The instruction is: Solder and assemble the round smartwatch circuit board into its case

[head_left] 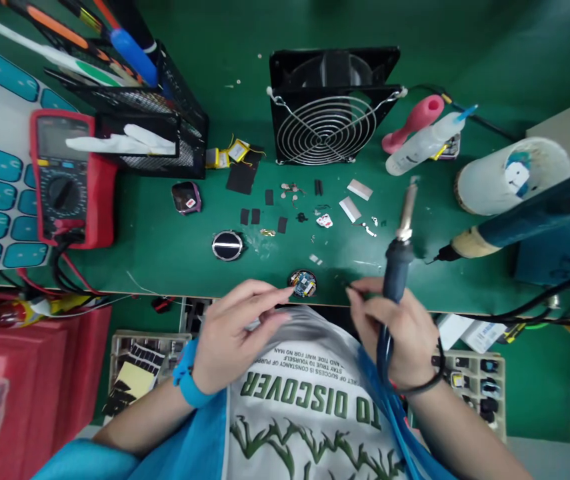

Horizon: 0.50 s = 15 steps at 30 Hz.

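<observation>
My left hand (pixel 239 333) is palm down with its fingers stretched out and apart. Its index fingertip reaches the left rim of a small round watch-like case with a circuit board (pixel 303 284), near the bench's front edge. In my right hand (pixel 399 333) a soldering iron (pixel 395 267) rests between the fingers, its metal tip pointing up and away from me. The thumb and index finger of that hand come together over the bench edge, by a tiny dark piece I cannot make out. A round watch face (pixel 227 245) lies up and left of the board.
Small parts, including black pads (pixel 282 225) and silver blocks (pixel 349 209), lie scattered mid-bench. Behind them stands a fan (pixel 325 127). A multimeter (pixel 62 180) and mesh holder (pixel 185 127) are left; a bottle (pixel 419 147), white cup (pixel 485 180) and second corded tool (pixel 505 223) are right.
</observation>
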### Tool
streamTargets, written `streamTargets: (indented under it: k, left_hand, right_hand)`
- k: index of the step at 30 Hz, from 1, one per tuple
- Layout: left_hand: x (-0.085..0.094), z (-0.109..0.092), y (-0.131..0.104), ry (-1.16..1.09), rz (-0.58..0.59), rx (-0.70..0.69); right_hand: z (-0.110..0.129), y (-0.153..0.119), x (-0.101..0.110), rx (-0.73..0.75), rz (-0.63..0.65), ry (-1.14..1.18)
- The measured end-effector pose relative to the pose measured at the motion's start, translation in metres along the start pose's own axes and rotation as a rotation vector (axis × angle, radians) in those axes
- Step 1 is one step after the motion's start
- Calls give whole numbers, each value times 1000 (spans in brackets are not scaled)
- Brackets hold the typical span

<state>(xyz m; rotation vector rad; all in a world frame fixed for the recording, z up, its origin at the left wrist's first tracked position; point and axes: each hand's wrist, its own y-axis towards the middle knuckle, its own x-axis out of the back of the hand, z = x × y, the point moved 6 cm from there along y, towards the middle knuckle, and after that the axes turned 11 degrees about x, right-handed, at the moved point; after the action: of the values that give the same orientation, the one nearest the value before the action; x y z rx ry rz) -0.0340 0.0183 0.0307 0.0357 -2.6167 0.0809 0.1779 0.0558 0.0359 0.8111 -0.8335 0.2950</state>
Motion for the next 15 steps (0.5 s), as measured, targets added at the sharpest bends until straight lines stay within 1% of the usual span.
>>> streamTargets:
  k: [1, 2, 3, 4, 5, 6, 7, 9, 10, 11, 12, 13, 15]
  left_hand:
    - [-6, -2, 1, -97, 38, 26]
    - [-10, -4, 2, -187, 83, 44]
    - [-11, -7, 3, -261, 122, 45]
    - [-9, -10, 4, -307, 151, 35]
    - [-3, -11, 6, -319, 154, 28]
    - [7, -10, 7, -305, 120, 21]
    - [20, -8, 8, -271, 58, 15]
    - [52, 0, 11, -162, -140, 0]
    - [63, 5, 12, -83, -202, -7]
    - [71, 9, 14, 5, -239, -9]
    - [74, 12, 16, 96, -246, -26]
    - [73, 16, 18, 183, -232, -37]
    - [66, 20, 22, 302, -199, -49]
  right_hand:
    - [12, 2, -4, -10, 8, 119]
    - [23, 3, -10, -32, 62, 231]
    - [30, 4, -13, -60, 66, 308]
    - [36, 4, -16, -70, 57, 374]
    - [37, 4, -17, -74, 38, 417]
    - [36, 3, -17, -67, 4, 438]
    - [32, 1, -17, -53, -25, 438]
    - [20, -2, -17, -30, -57, 397]
    - [14, -4, -17, -25, -58, 372]
    - [9, -5, -19, -18, -50, 353]
    - [6, -6, -21, -1, -36, 345]
    - [5, -6, -23, 20, -15, 346]
    - [5, -6, -29, 66, 39, 361]
